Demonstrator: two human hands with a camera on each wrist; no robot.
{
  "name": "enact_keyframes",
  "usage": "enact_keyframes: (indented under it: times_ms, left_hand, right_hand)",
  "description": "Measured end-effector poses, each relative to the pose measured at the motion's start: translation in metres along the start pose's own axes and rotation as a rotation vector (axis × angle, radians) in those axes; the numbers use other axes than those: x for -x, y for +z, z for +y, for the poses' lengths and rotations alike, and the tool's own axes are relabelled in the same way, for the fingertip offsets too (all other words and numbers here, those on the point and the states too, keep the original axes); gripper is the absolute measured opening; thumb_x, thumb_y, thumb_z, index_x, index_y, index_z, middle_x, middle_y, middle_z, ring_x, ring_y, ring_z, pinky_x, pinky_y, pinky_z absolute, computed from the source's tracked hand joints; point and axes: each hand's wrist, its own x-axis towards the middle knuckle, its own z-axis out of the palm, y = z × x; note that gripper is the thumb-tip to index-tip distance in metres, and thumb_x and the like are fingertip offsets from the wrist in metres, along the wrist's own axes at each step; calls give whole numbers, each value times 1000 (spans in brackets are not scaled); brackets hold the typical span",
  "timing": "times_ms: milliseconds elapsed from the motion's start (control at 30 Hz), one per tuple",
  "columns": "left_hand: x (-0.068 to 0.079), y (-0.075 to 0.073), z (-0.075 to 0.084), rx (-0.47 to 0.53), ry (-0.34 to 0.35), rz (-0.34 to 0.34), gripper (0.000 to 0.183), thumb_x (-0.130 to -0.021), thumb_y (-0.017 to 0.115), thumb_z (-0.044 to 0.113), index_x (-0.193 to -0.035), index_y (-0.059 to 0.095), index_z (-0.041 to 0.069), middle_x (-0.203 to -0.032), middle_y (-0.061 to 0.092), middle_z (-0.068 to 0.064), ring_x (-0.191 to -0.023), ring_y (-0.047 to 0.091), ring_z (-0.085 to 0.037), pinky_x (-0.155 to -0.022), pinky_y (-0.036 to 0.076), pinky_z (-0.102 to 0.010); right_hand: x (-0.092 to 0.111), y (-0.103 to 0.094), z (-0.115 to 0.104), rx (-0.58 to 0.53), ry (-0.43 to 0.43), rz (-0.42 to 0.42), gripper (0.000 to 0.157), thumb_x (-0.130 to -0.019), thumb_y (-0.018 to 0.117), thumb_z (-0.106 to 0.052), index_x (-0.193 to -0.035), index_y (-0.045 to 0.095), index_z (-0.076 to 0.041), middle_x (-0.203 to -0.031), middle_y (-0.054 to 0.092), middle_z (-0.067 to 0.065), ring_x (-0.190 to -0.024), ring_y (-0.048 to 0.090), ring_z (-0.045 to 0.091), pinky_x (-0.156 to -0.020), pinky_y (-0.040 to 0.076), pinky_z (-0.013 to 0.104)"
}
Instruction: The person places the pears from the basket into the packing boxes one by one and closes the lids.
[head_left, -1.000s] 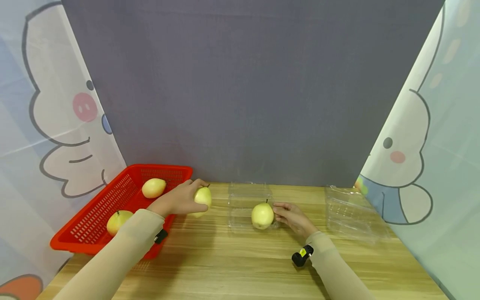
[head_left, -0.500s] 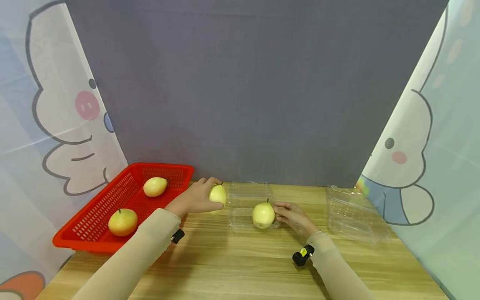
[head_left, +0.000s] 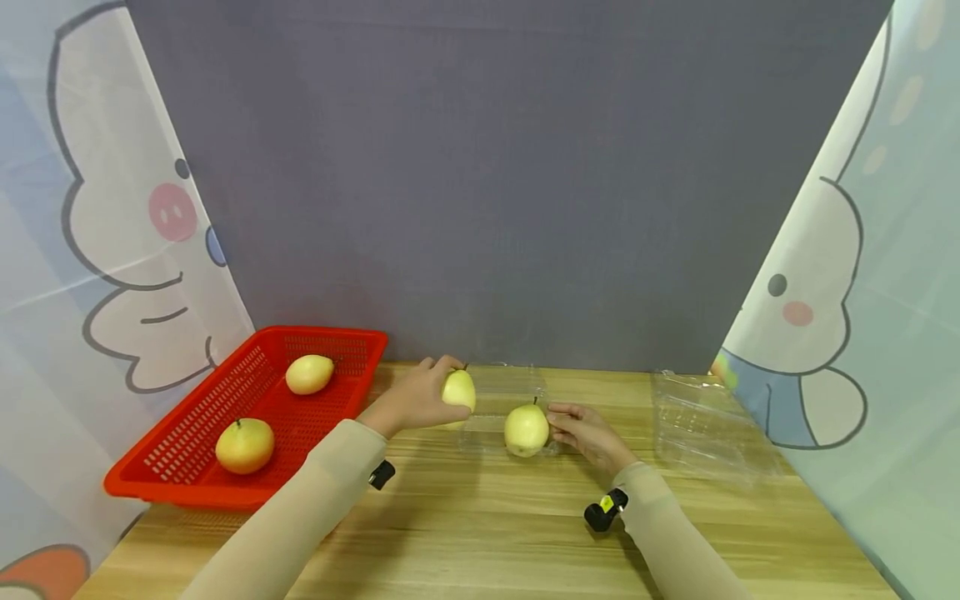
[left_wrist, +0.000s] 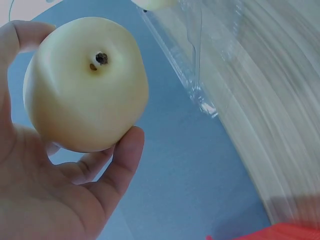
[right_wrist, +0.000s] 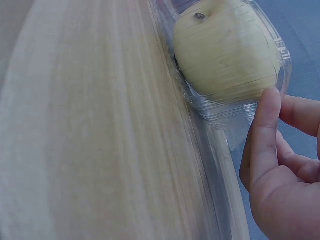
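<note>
Pear grasped by the left grip is best lowered gently beside the second pear, the clear container being steadied (its end pinched) by the right grip.

Pear in clear box; right grip pinching box's edge; wooden tabletop alongside.

Looks like a staged recording booth. Wood-grain counter, plain grey backdrop straight behind it, cartoon-print sheet along its left side, second cartoon-print sheet along its right. Creases in the left one point to hung fabric. Black wrist units over the counter fit a data-capture rig. Room beyond the sheets is hidden, so can't tell whether home, lab or office.
</note>
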Motion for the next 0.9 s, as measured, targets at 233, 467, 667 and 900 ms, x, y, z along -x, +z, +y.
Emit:
enact_keyframes:
  times_ms: [233,467,667,900]
  left_hand:
    - [-4,8,2,29,-2,12,71,-75,71,40,-139,52,18,-112,53,-10,-83,54,-23,-60,48,-34]
    - [-8,19,6,63,0,15,72,-76,73,41,-140,52,18,-117,53,-11,-89,54,-23,-64,50,-35]
    - [-13,29,7,39,22,28,73,-76,74,40,-141,52,15,-123,55,-13,-98,54,-23,-74,50,-37]
    - [-18,37,6,86,43,18,78,-76,75,37,-144,50,9,-130,53,-22,-97,57,-26,-74,51,-39]
  right_hand:
    - [0,0,-1,4,-3,-5,51,-101,59,-8,-144,38,12,-113,56,11,-89,60,12,-78,55,22]
    - [0,0,0,13,-5,-4,53,-101,59,-9,-144,38,13,-114,56,12,-89,60,13,-78,55,22]
    - [0,-1,0,17,-7,-4,53,-102,59,-9,-145,38,13,-116,55,12,-90,60,13,-79,55,22]
    - [0,-1,1,21,-11,-15,53,-102,58,-9,-145,37,13,-116,55,12,-90,60,12,-79,55,22]
